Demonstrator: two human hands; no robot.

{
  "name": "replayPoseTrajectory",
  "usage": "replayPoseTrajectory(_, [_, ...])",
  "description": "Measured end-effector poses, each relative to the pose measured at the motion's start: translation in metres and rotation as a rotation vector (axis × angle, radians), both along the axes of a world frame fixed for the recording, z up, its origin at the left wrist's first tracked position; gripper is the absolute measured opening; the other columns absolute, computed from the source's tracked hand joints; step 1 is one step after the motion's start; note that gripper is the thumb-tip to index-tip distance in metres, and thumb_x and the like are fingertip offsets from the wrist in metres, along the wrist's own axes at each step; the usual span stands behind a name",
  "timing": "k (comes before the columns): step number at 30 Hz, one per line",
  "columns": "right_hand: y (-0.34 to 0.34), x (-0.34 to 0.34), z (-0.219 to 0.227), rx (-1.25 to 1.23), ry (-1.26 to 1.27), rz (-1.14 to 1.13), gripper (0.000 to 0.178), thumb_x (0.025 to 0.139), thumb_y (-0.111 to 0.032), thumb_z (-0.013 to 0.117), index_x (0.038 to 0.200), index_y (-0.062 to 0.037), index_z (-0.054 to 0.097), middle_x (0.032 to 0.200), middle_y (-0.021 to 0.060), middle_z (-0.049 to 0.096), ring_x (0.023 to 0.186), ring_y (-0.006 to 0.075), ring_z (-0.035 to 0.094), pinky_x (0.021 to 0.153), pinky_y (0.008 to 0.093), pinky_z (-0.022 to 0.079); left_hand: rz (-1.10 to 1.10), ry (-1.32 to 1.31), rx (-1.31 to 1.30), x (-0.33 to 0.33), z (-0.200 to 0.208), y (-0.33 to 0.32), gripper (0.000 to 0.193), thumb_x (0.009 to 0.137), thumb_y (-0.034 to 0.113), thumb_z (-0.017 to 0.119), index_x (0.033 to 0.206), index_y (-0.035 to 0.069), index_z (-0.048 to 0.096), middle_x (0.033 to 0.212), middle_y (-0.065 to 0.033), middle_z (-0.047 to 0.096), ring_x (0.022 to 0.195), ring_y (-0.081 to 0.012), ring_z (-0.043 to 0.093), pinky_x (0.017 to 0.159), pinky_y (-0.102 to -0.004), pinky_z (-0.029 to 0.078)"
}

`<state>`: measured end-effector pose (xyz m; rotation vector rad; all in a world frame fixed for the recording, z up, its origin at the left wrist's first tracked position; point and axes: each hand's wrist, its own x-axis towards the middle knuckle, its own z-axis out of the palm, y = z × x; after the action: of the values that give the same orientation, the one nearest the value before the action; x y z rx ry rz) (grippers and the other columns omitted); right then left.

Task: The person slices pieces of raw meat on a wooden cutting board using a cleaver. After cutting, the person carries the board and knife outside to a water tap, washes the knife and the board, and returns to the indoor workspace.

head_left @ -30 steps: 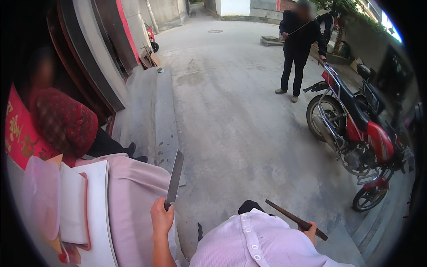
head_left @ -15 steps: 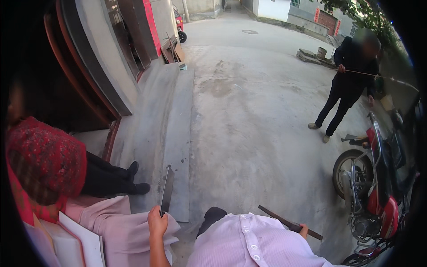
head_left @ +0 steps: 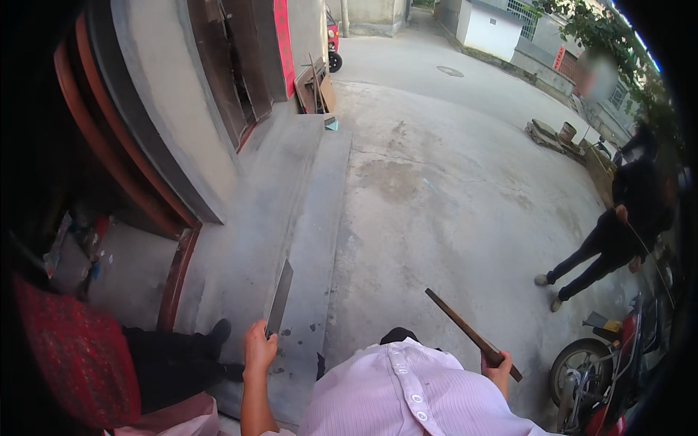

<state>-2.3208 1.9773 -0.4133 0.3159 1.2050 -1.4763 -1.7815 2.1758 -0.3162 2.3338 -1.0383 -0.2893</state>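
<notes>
My left hand (head_left: 259,352) is closed round the dark handle of a tool with a long, flat, grey metal blade (head_left: 281,298). The blade points up and away, over the concrete steps; its exact kind is unclear. My right hand (head_left: 499,372) grips a dark brown wooden bar (head_left: 462,327) near its lower end. That bar slants up to the left, above the concrete ground, well apart from the blade. Between the two hands shows the front of my pale pink buttoned shirt (head_left: 396,389).
A person in a red patterned top (head_left: 73,356) stands close at left by the doorway. On the right, someone in dark clothes (head_left: 618,225) holds a thin stick beside a red motorcycle (head_left: 618,363). Boards (head_left: 313,91) lean by the steps (head_left: 291,174).
My view has turned left, so the scene shifts right. My right hand shows more fully, and the wooden bar has risen and tilted more steeply. Both hands keep their hold.
</notes>
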Motion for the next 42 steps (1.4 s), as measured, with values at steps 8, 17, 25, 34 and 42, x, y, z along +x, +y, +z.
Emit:
replayPoseTrajectory(8, [-0.228,0.136,-0.058,0.174,0.087,0.331,0.036,0.06,-0.017,0.061,0.093,-0.0098,0.051,0.1,0.0115,0.055,0.096,0.0325,0.053,0.084,0.0506,0.047,0.045,-0.072,-0.055,0.145,-0.005,-0.193,0.022,0.069,0.004,0.061,0.089,-0.001,0.052,0.086,-0.0206,0.055,0.084,-0.0411,0.052,0.071,-0.0458,0.042])
replayPoseTrajectory(17, [-0.478,0.355,-0.035,0.129,0.122,0.586,0.027,0.061,-0.012,0.061,0.087,-0.0141,0.053,0.092,0.0043,0.055,0.088,0.0259,0.054,0.072,0.0437,0.049,0.376,0.044,0.231,0.258,-0.045,-0.268,0.019,0.064,0.002,0.062,0.08,-0.001,0.052,0.083,-0.0197,0.056,0.084,-0.04,0.053,0.072,-0.0459,0.043])
replayPoseTrajectory(25, [-0.627,0.591,0.011,-0.007,0.013,0.681,0.034,0.061,-0.011,0.063,0.093,-0.0124,0.053,0.099,0.0066,0.056,0.092,0.0279,0.055,0.081,0.0439,0.048,0.48,0.184,0.112,0.422,-0.07,-0.411,0.025,0.066,0.0,0.061,0.087,-0.001,0.048,0.085,-0.0205,0.054,0.085,-0.0411,0.053,0.072,-0.0459,0.042])
replayPoseTrajectory(34, [-0.749,0.809,0.059,-0.078,-0.005,0.852,0.039,0.061,-0.015,0.065,0.098,-0.0155,0.052,0.097,0.0031,0.056,0.093,0.0239,0.055,0.08,0.0406,0.048,0.361,0.23,-0.137,0.642,0.051,-0.633,0.038,0.074,0.0,0.06,0.109,0.0,0.046,0.104,-0.0244,0.055,0.098,-0.0404,0.053,0.081,-0.0435,0.043])
replayPoseTrajectory(42, [-0.84,1.023,0.095,-0.041,-0.067,1.031,0.036,0.064,-0.014,0.063,0.098,-0.0106,0.05,0.096,0.0037,0.056,0.094,0.0221,0.055,0.081,0.036,0.048,0.363,0.061,-0.142,0.836,0.089,-0.786,0.036,0.079,0.001,0.056,0.113,-0.001,0.043,0.096,-0.0204,0.058,0.073,-0.0272,0.059,0.065,-0.0371,0.047])
